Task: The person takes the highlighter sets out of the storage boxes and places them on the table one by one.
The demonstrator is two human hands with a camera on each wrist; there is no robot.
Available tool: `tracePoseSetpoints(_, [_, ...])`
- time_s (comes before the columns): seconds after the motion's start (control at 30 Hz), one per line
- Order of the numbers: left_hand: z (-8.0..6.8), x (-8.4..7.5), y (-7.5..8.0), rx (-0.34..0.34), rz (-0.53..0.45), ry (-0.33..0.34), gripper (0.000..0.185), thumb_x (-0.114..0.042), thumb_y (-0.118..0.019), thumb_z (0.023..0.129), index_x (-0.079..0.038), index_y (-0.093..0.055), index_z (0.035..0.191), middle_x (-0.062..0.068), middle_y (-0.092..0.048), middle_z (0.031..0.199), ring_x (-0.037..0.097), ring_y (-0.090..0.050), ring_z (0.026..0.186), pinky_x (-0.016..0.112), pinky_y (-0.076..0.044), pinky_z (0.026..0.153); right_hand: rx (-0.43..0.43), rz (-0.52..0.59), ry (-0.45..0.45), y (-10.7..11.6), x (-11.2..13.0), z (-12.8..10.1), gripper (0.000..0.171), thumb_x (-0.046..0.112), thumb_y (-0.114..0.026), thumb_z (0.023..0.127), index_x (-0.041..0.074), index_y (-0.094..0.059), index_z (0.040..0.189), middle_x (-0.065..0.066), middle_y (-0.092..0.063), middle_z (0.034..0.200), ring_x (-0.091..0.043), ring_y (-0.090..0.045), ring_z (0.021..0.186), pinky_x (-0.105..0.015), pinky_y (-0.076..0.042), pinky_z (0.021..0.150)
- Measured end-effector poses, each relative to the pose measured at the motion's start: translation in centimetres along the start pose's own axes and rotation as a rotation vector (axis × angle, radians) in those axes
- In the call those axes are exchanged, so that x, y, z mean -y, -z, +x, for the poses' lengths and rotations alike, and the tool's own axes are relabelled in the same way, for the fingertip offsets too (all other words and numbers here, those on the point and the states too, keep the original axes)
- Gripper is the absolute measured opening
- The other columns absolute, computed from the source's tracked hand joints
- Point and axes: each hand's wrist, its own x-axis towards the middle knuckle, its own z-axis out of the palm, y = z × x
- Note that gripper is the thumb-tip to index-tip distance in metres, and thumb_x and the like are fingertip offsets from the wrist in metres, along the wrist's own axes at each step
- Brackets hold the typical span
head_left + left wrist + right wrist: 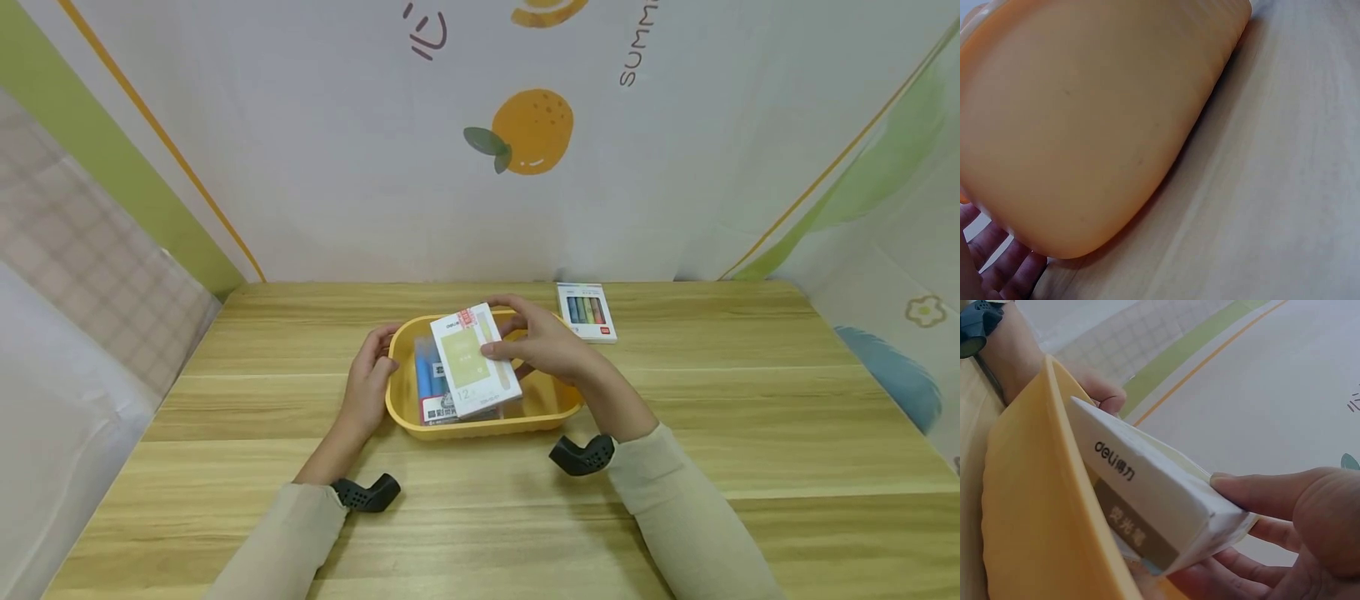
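My left hand (367, 375) grips the left end of a yellow plastic basket (480, 428), thumb over the rim and fingers along the outside wall. Between the thumb and fingers of my right hand (551, 342) is a white box of highlighters (468, 358) with a yellow-green panel. It is tilted over the basket, its lower end inside the rim in the right wrist view. Under it in the basket lies a clear pack (425, 383) with blue items, partly hidden by the box. The left wrist view shows mostly the outer wall of the basket (1085, 125).
Behind the basket, to the right, a flat white box with a window showing several coloured sticks (587, 312) lies on the wooden table (750, 400). A printed white cloth (337, 167) hangs at the table's back edge. Both wrists wear black camera mounts.
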Motion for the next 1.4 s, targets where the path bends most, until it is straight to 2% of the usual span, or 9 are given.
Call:
tracePoseSetpoints(0.57, [-0.1, -0.2, 0.3, 0.005, -0.002, 0.005, 0.052, -0.002, -0.037, 0.091, -0.002, -0.048, 0.141, 0.021, -0.057, 0.134, 0.024, -0.052, 0.114, 0.014, -0.046, 0.088, -0.007, 0.011, 0.005, 0.2, 0.0, 0.2, 0.073, 0.018, -0.074, 0.091, 0.025, -0.038, 0.153, -0.019, -0.057, 0.118, -0.029, -0.07, 0.085, -0.044, -0.062, 0.069])
tracePoseSetpoints(0.87, [0.1, 0.1, 0.2, 0.01, -0.012, 0.001, 0.052, -0.002, -0.037, 0.091, -0.002, -0.048, 0.141, 0.019, -0.057, 0.134, 0.016, -0.054, 0.113, 0.013, -0.048, 0.087, -0.026, 0.007, 0.015, 0.6, 0.3, -0.3, 0.074, 0.019, -0.074, 0.09, 0.025, -0.037, 0.154, -0.02, -0.056, 0.122, -0.03, -0.069, 0.085, -0.042, -0.062, 0.07])
tracePoseSetpoints(1.1, [-0.1, 0.2, -0.3, 0.007, -0.017, 0.009, 0.052, -0.003, -0.037, 0.09, -0.002, -0.049, 0.141, 0.02, -0.058, 0.134, 0.021, -0.054, 0.113, 0.015, -0.047, 0.086, -0.051, 0.005, 0.024, 2.1, 0.7, -0.9, 0.073, 0.02, -0.072, 0.092, 0.024, -0.035, 0.154, -0.019, -0.057, 0.119, -0.028, -0.067, 0.083, -0.039, -0.06, 0.068])
tracePoseSetpoints(1.4, [0.0, 0.1, -0.1, -0.005, -0.015, -0.008, 0.052, -0.003, -0.037, 0.089, -0.001, -0.05, 0.14, 0.021, -0.059, 0.133, 0.025, -0.054, 0.114, 0.015, -0.046, 0.087, -0.072, 0.023, 0.076, 4.4, 2.1, -1.6, 0.066, 0.017, -0.071, 0.092, 0.024, -0.04, 0.15, -0.018, -0.058, 0.115, -0.028, -0.069, 0.081, -0.042, -0.061, 0.066])
